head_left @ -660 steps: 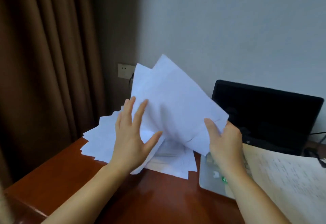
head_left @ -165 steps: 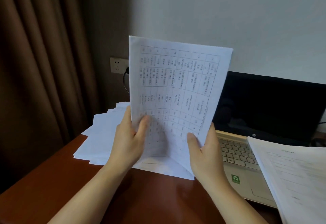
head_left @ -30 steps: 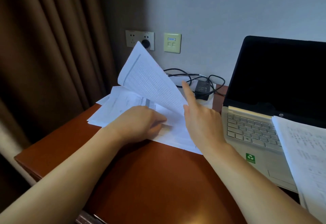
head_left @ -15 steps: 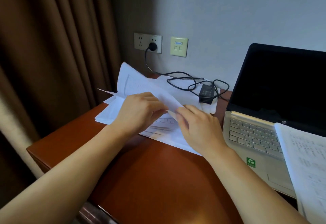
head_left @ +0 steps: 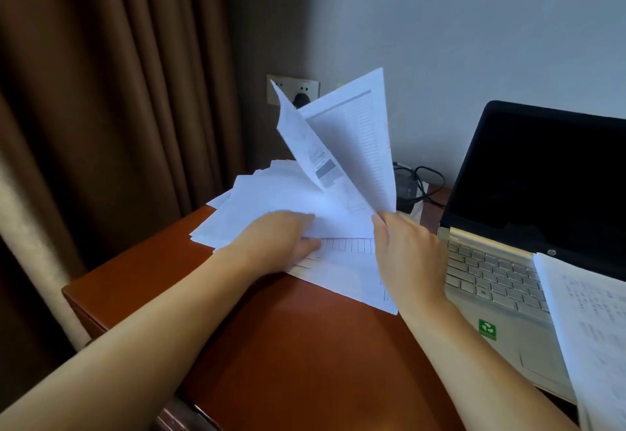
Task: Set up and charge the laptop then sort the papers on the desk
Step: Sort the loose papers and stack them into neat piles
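Raised since half a second ago, two sheets (head_left: 352,146) stand fanned at frame centre, pinched at their lower corner by right hand (head_left: 406,254), while left hand (head_left: 274,240) grips loose pile (head_left: 257,200) centre-left on desk (head_left: 288,346); risk: thin pinch slips, sheets drop back unsorted.

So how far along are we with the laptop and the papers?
Looks done: laptop open, screen dark, charger plug in the wall socket; its laptop end is unseen. In hand: right hand pinches lifted sheets, left hand sits in the loose pile. Left: that fanned pile is unsorted; one stack lies across the laptop.
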Demonstrator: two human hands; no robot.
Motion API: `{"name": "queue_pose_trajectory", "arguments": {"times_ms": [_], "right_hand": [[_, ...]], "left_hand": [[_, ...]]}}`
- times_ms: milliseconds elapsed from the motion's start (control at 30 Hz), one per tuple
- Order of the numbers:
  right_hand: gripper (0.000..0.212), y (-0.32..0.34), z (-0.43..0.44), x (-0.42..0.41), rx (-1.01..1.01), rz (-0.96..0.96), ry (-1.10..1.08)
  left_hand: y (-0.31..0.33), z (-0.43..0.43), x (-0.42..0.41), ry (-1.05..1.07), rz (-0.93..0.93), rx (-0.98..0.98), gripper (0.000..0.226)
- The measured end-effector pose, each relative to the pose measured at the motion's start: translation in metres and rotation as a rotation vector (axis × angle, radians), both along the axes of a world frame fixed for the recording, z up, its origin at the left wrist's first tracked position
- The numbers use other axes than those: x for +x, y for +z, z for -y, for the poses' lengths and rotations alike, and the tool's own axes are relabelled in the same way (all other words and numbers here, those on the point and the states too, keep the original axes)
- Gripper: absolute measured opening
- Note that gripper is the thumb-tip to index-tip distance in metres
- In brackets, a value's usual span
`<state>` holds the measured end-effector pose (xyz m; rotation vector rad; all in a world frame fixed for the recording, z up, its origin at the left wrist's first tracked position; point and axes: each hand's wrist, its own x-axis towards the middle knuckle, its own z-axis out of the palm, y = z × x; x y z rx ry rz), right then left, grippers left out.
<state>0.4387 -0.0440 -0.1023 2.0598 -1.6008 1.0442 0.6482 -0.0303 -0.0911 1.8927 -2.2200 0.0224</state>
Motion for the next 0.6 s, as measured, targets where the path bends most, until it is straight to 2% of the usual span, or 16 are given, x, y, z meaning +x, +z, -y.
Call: {"name": "queue_pose_trajectory", "arguments": {"times_ms": [67, 167, 333, 500, 600], "right_hand": [[0.029, -0.0006, -0.0001, -0.0008, 0.014, -0.002, 0.001], [0.035, -0.0033, -0.0010, -0.0022, 0.004, 0.028, 0.016], [0.038, -0.0045, -0.0002, -0.0063, 0.031, 0.156, 0.065], [0.031, -0.0051, 0.0001, -0.0054, 0.028, 0.156, 0.079], [0.020, -0.0036, -0.0006, -0.0053, -0.018, 0.186, 0.114]], "left_hand": [[-0.0033, 0.0043, -0.0026, 0.010, 0.078, 0.022, 0.025], [-0.0057, 0.0044, -0.0068, 0.026, 0.184, -0.002, 0.016], [-0.0078, 0.0063, -0.0045, 0.034, 0.211, -0.037, 0.017], [-0.0063, 0.0086, -0.0015, 0.036, 0.126, -0.119, 0.025], [-0.0034, 0.0052, -0.0004, 0.001, 0.022, -0.155, 0.022]]}}
